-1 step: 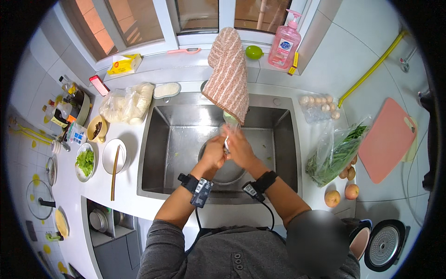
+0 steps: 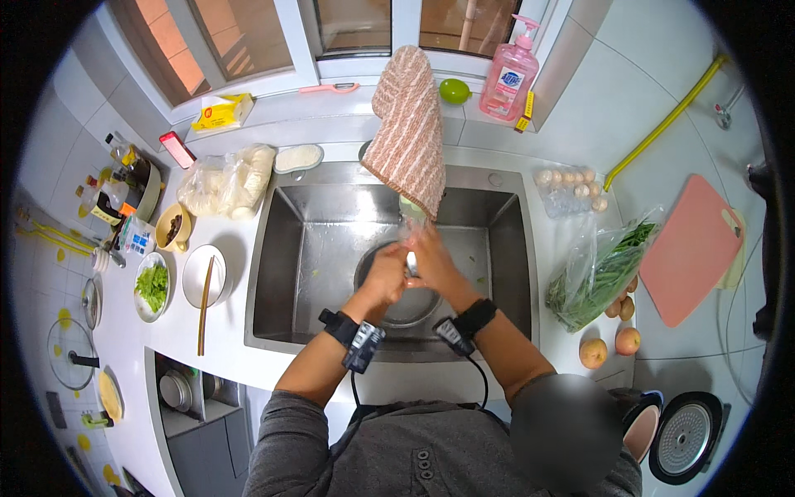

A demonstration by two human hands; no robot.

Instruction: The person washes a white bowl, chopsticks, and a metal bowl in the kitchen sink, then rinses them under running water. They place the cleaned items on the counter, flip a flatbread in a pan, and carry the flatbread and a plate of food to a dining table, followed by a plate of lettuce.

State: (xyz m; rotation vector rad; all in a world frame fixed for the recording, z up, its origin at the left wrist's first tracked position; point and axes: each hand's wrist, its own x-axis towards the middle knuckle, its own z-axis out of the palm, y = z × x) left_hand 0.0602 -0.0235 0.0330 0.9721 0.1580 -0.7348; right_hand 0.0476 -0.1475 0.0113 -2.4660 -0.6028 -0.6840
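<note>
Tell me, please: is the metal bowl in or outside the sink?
In: walls of the sink surround the metal bowl, which the left hand and right hand partly hide.

Stripes: long brownish-pink and white terry towel [image 2: 410, 132]
Pink: wide coral-pink chopping board [image 2: 689, 253]; tall translucent pink plastic pump bottle [image 2: 507, 83]
Green: glossy oval bright-green object [image 2: 455, 91]
Yellow: long bright-yellow hose [image 2: 665, 124]; box-shaped yellow plastic tissue packet [image 2: 220, 114]
Grey: rectangular silver-grey metal sink [image 2: 323, 240]; round silver-grey metal vessel [image 2: 407, 315]; charcoal-grey cloth shirt [image 2: 381, 447]
White: round plain-white bowl [image 2: 195, 282]

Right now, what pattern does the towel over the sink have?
Head view: the towel has pinkish-brown and whitish stripes.
</note>
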